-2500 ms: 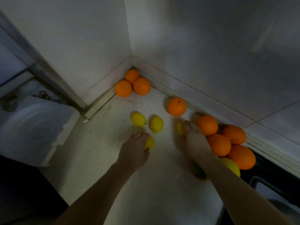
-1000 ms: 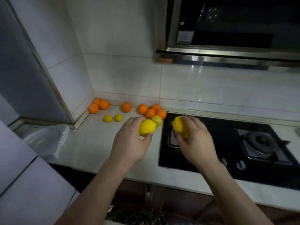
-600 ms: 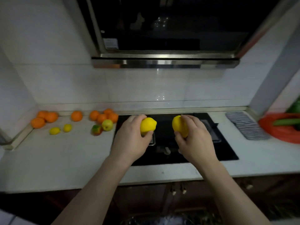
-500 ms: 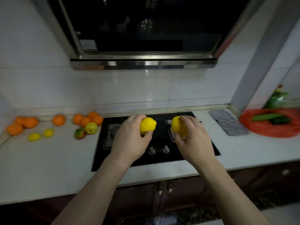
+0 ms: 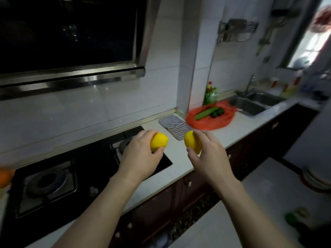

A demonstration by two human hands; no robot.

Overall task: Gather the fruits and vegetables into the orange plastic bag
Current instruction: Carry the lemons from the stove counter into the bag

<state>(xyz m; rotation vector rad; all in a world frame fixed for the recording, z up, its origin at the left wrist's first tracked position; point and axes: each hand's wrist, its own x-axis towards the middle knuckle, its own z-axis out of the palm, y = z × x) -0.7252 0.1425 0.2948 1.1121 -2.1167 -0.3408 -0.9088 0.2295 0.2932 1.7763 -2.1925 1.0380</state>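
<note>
L hand (image 5: 141,156) has its fingers curled round one lemon (image 5: 159,141) and R hand (image 5: 207,158) wraps a second lemon (image 5: 192,142), both held up over the counter's front edge. The orange plastic bag (image 5: 222,122) lies spread on the worktop at approx 1 o'clock from the hands, just past the striped cloth (image 5: 174,126), w/ a cucumber (image 5: 206,112) and other dark green veg already on it. Best to carry both over the cloth, lower them into the bag's middle beside the cucumber and let go low, since lemons roll and the bag's rim looks flat.

White countertop (image 5: 238,127): black hob (image 5: 100,158) inset, striped cloth (image 5: 173,125) beside orange plastic bag (image 5: 213,122), sink (image 5: 250,106) beyond.
</note>
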